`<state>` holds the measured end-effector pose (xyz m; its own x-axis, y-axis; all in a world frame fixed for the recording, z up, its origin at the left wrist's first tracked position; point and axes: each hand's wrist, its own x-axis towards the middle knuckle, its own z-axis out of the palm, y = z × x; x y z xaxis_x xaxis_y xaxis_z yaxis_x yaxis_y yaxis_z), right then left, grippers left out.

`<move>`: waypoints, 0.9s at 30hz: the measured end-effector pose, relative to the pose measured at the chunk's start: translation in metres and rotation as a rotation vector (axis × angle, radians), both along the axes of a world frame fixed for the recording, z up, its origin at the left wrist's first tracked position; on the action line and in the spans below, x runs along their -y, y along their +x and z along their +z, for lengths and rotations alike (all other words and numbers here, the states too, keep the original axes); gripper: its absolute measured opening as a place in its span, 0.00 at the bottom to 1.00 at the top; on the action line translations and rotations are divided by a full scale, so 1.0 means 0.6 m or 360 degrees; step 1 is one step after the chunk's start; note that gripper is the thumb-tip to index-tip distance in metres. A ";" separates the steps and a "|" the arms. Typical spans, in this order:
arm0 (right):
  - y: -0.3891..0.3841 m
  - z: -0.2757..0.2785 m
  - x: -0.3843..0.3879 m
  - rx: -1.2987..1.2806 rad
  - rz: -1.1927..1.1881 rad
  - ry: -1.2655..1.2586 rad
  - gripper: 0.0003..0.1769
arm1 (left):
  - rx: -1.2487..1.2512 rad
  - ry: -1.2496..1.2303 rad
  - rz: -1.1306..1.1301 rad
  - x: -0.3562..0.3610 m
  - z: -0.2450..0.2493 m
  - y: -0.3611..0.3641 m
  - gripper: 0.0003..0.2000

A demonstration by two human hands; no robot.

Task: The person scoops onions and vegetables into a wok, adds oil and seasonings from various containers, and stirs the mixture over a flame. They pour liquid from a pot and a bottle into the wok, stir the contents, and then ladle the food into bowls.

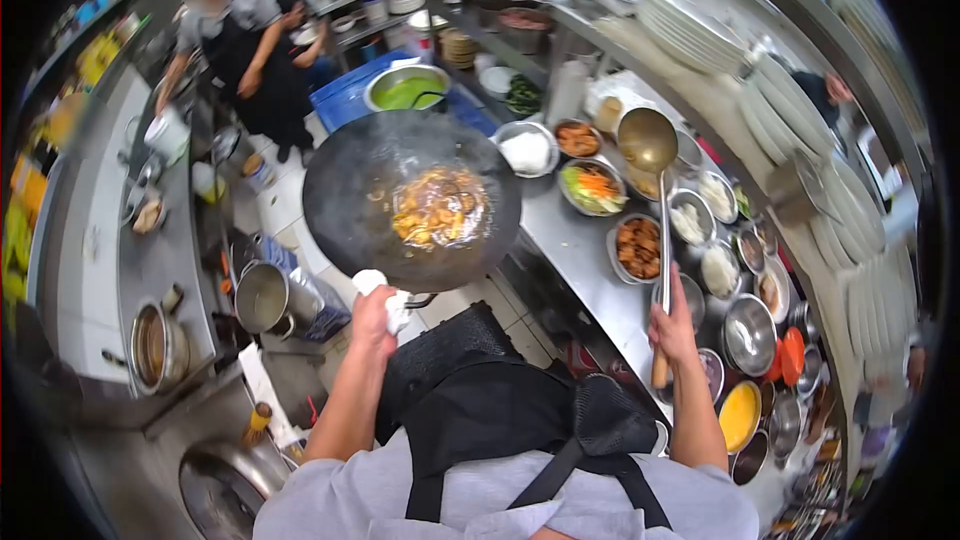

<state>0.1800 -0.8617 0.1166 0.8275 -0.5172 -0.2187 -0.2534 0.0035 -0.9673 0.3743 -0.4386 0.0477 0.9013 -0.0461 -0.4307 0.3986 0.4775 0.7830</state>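
My left hand (pixel 374 318) is closed round a white cloth (pixel 397 312) at the near rim of a large dark wok (pixel 345 205). Chunks of food in a glossy brown sauce (pixel 440 208) lie in the wok, with faint steam over them. The wok is held up in front of me, above the tiled floor. In my right hand (pixel 675 328) is a long-handled ladle (pixel 648 140), gripped near its wooden end. Its round metal bowl points away from me, over the ingredient bowls on the right counter. I cannot make out anything inside the ladle.
Along the right counter (pixel 560 250) stand bowls of fried pieces (pixel 637 248), shredded vegetables (pixel 592 188) and yellow liquid (pixel 740 416). Stacked plates (pixel 690 30) fill the shelf above. A green-filled bowl (pixel 408 88) sits beyond the wok. Metal pots (pixel 265 298) stand left; a co-worker (pixel 245 50) is at the back left.
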 end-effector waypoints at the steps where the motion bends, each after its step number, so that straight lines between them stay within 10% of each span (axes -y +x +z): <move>1: 0.009 0.019 -0.035 -0.0007 0.0048 -0.0013 0.46 | 0.0015 0.0075 -0.0004 -0.015 0.004 -0.009 0.04; 5: 0.058 0.065 -0.170 -0.0301 0.0553 0.0136 0.45 | 0.0017 0.0082 0.0003 -0.076 -0.008 -0.030 0.05; 10: 0.190 -0.026 -0.304 -0.0628 0.1084 -0.1445 0.47 | 0.0098 0.0079 0.0021 -0.146 -0.006 -0.055 0.11; 17: 0.152 0.000 -0.445 -0.0642 0.1804 -0.1271 0.47 | -0.0027 0.0045 -0.0012 -0.224 -0.081 -0.050 0.10; 27: 0.201 -0.039 -0.444 -0.0472 0.1601 -0.1631 0.47 | 0.0078 0.0558 0.0260 -0.212 -0.152 -0.079 0.19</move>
<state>0.3006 -0.5953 0.0930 0.9166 0.2074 -0.3418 0.0802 -0.9329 -0.3510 0.3267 -0.3114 -0.0436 0.9045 0.2424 -0.3508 0.2972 0.2315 0.9263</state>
